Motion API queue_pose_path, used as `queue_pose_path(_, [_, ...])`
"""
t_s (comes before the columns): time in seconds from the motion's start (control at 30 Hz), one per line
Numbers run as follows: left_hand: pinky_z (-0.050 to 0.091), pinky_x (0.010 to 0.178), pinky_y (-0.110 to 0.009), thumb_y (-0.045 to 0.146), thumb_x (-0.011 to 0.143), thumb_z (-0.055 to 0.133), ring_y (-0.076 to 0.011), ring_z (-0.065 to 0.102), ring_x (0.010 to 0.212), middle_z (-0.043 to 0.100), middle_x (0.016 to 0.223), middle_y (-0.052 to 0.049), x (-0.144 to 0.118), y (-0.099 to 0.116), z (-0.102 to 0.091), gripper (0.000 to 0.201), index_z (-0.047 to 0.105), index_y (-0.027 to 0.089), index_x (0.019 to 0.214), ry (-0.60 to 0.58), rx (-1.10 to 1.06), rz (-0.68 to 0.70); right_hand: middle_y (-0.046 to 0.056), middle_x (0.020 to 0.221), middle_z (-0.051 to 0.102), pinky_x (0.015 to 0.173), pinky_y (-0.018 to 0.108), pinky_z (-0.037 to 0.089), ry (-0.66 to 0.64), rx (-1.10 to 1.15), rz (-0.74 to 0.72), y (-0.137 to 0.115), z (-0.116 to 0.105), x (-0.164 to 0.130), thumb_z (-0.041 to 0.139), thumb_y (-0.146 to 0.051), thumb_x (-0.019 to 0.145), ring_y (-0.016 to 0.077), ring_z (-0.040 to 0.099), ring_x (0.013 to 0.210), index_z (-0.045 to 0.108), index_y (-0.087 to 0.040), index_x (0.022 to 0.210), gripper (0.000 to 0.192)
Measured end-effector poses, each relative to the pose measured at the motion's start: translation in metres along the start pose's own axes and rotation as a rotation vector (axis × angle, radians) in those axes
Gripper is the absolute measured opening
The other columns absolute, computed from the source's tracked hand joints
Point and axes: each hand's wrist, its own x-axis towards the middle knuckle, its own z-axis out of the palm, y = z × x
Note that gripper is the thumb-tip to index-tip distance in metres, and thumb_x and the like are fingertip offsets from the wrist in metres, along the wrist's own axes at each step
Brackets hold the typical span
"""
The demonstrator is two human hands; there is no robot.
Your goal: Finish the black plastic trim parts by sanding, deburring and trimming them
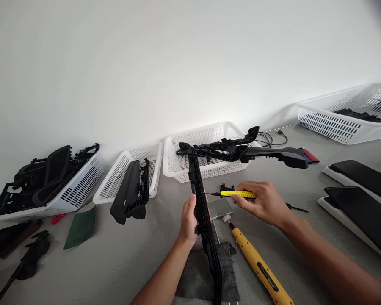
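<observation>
Grey table (120, 262) filled the lower frame, white wall behind. Five white baskets along the wall: far-left basket (82, 182) heaped with black plastic parts, next basket (117, 178) with a black part hanging over its front edge, centre basket (206, 167) holding more black parts that jutted right, large basket (339, 120) at upper right. Two white trays with black panels (362, 212) at right edge. Long black trim piece (203, 212) ran from bottom centre up to the centre basket, its lower end over a dark cloth (200, 271). My left hand (189, 222) was wrapped closed around the trim's middle, thumb on its left face. My right hand (263, 203), centre right, pinched shut on a yellow-handled pick tool (238, 194), tip pointing left, touching or almost touching the trim; can't tell which. Yellow electric screwdriver (260, 267) lay on the table below my right hand, just beside the cloth. Green pad (81, 226) at lower left. Small grey block (220, 207) sat between trim and right hand.
</observation>
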Motion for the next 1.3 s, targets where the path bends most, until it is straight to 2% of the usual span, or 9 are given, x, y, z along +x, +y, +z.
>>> queue_pose_path(0.2, [0.047,0.046,-0.029,0.080,0.084,0.072,-0.0188,0.062,0.048,0.063,0.056,-0.003,0.001,-0.001,-0.001,0.065,0.076,0.015,0.090,-0.019,-0.004,0.005,0.003,0.064,0.068,0.053,0.029,0.032,0.010,0.009,-0.001,-0.002,-0.002,0.000,0.058,-0.055,0.103,0.0135,0.050,0.052,0.071,-0.019,0.076,0.047])
queue_pose_path(0.4, [0.048,0.047,-0.029,0.079,0.085,0.072,-0.0212,0.065,0.051,0.064,0.056,-0.003,0.002,0.000,0.000,0.065,0.076,0.015,0.092,-0.025,-0.009,0.005,0.003,0.065,0.066,0.055,0.029,0.032,0.018,-0.018,0.007,0.000,0.005,-0.001,0.057,-0.057,0.104,0.0140,0.050,0.054,0.069,-0.019,0.076,0.048])
queue_pose_path(0.6, [0.043,0.043,-0.027,0.081,0.082,0.074,-0.0170,0.059,0.045,0.062,0.053,-0.001,0.002,0.000,0.000,0.067,0.076,0.015,0.089,-0.019,-0.018,0.015,0.001,0.059,0.059,0.055,0.029,0.031,-0.047,-0.011,0.009,0.005,0.000,0.000,0.055,-0.057,0.104,0.0137,0.048,0.053,0.066,-0.019,0.071,0.052])
queue_pose_path(0.83, [0.043,0.043,-0.028,0.079,0.084,0.073,-0.0151,0.055,0.043,0.063,0.056,-0.002,0.004,-0.002,-0.001,0.065,0.075,0.014,0.089,-0.007,-0.033,0.010,0.003,0.068,0.066,0.057,0.029,0.032,-0.074,0.005,0.011,0.005,0.001,-0.001,0.055,-0.058,0.104,0.0145,0.052,0.057,0.071,-0.018,0.081,0.049])
queue_pose_path(1.07, [0.035,0.040,-0.023,0.082,0.074,0.080,-0.0095,0.047,0.041,0.060,0.056,0.001,0.003,0.002,0.001,0.068,0.073,0.015,0.082,0.030,-0.075,-0.017,-0.001,0.061,0.050,0.055,0.028,0.025,-0.261,0.055,-0.051,0.001,0.005,0.000,0.057,-0.054,0.102,0.0119,0.041,0.054,0.057,-0.019,0.069,0.048])
queue_pose_path(1.3, [0.035,0.043,-0.024,0.078,0.078,0.080,-0.0101,0.047,0.044,0.055,0.055,0.003,0.007,0.003,-0.003,0.064,0.070,0.015,0.079,0.038,-0.101,-0.002,-0.002,0.060,0.045,0.055,0.029,0.023,-0.309,0.066,-0.073,-0.003,0.002,0.000,0.059,-0.050,0.100,0.0117,0.037,0.053,0.052,-0.020,0.067,0.044])
